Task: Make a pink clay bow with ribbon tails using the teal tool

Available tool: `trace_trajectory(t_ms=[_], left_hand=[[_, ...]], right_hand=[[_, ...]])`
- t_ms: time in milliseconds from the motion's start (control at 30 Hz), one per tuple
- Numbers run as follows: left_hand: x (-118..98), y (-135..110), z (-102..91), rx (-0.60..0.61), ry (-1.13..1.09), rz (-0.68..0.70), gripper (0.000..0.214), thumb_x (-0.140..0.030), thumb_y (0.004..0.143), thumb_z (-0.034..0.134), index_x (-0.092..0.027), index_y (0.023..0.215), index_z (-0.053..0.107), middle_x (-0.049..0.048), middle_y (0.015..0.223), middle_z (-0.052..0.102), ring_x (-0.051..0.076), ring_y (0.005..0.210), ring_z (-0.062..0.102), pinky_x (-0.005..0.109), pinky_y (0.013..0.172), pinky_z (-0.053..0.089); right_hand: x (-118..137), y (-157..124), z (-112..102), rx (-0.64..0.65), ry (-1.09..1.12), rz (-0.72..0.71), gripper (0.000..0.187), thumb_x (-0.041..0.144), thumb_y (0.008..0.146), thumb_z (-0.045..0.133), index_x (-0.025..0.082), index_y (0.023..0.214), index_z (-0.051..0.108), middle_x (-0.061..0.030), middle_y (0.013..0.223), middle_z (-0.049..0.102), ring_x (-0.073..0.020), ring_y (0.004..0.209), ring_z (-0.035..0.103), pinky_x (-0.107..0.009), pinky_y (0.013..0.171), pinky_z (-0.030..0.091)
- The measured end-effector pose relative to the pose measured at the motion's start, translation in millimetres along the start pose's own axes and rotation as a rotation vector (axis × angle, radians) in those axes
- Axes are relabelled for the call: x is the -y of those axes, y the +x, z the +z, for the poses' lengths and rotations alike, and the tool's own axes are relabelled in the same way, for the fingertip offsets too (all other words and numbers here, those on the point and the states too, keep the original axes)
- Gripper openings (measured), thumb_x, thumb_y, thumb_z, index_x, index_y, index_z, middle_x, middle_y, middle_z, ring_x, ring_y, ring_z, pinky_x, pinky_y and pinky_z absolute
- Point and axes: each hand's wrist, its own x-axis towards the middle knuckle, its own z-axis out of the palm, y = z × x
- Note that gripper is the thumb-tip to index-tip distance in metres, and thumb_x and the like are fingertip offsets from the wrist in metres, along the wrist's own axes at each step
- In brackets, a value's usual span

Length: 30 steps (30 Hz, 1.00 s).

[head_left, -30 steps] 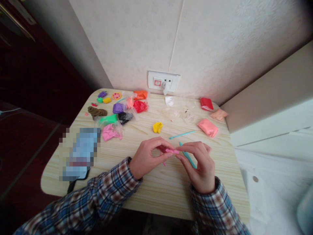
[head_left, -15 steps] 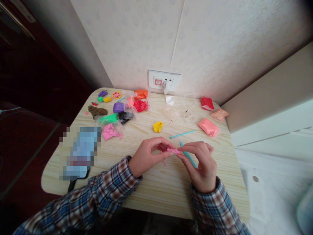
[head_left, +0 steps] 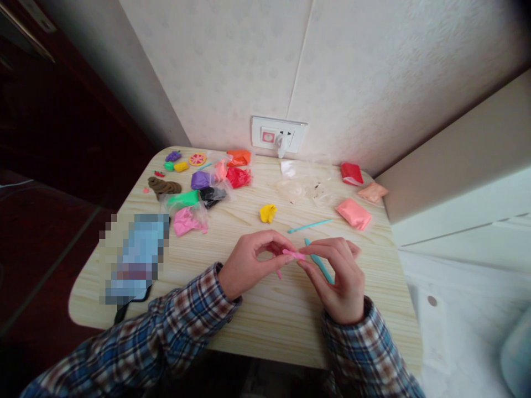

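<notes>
Both my hands meet over the near middle of a light wooden table [head_left: 257,331]. My left hand [head_left: 249,264] and my right hand [head_left: 338,276] pinch the two ends of a small pink clay strip [head_left: 293,254] between thumb and fingertips. A little more pink clay shows under my left fingers. A teal plastic tool [head_left: 319,262] runs under my right hand; whether the hand grips it I cannot tell. A second thin teal tool [head_left: 310,226] lies on the table just beyond my hands, and a yellow clay lump [head_left: 267,213] sits past it.
Bags of coloured clay lie at the far left: pink [head_left: 187,221], green [head_left: 182,199], purple [head_left: 201,180], black [head_left: 212,194], red [head_left: 238,177], orange [head_left: 238,158]. Small clay figures [head_left: 182,163] sit at the far left corner. Salmon [head_left: 353,214] and red [head_left: 350,173] bags lie right. A phone [head_left: 136,257] lies near left.
My hands have stayed almost in place, still pinching the pink strip. The view has shifted very slightly.
</notes>
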Motion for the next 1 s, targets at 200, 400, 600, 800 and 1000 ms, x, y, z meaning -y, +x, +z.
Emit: trace_trajectory(t_ms=[200,400,600,800,1000], left_hand=[[0.7,-0.1,0.0,0.017,0.003,0.005,0.010,-0.021,0.078,0.064,-0.012,0.084,0.066,0.0033,0.080,0.062,0.014,0.073,0.058,0.022,0.054,0.055],[0.1,-0.1,1.2,0.007,0.010,-0.003,0.009,-0.020,0.078,0.065,-0.012,0.081,0.065,0.0028,0.078,0.062,0.013,0.070,0.058,0.022,0.054,0.055],[1.4,-0.4,0.7,0.007,-0.039,-0.019,0.010,-0.020,0.077,0.066,-0.012,0.083,0.063,0.0024,0.077,0.062,0.013,0.071,0.058,0.022,0.056,0.054],[0.5,0.1,0.9,0.021,-0.075,-0.066,0.012,-0.022,0.077,0.066,-0.011,0.081,0.062,0.0030,0.077,0.061,0.014,0.071,0.058,0.024,0.056,0.055],[0.2,-0.1,1.5,0.016,-0.095,-0.062,0.010,-0.021,0.077,0.066,-0.012,0.080,0.062,0.0019,0.077,0.062,0.013,0.072,0.059,0.022,0.056,0.055]], right_hand=[[0.0,0.1,0.4,-0.011,0.012,-0.013,0.006,0.021,0.083,0.058,0.023,0.089,0.060,0.0001,0.081,0.062,-0.0165,0.079,0.056,-0.036,0.078,0.032],[2.0,0.9,0.7,0.016,0.003,-0.021,0.008,0.024,0.084,0.058,0.023,0.092,0.058,-0.0010,0.084,0.062,-0.0180,0.082,0.056,-0.037,0.079,0.031],[2.7,1.4,1.1,0.002,0.008,-0.025,0.007,0.020,0.083,0.058,0.022,0.090,0.057,-0.0003,0.082,0.061,-0.0164,0.080,0.055,-0.036,0.078,0.031],[2.4,1.5,1.2,0.018,0.013,-0.044,0.010,0.020,0.083,0.060,0.022,0.092,0.057,-0.0004,0.084,0.061,-0.0167,0.081,0.056,-0.036,0.078,0.031],[2.9,1.4,1.9,0.019,-0.011,-0.045,0.010,0.021,0.083,0.060,0.021,0.092,0.057,-0.0013,0.085,0.061,-0.0169,0.082,0.055,-0.037,0.078,0.030]])
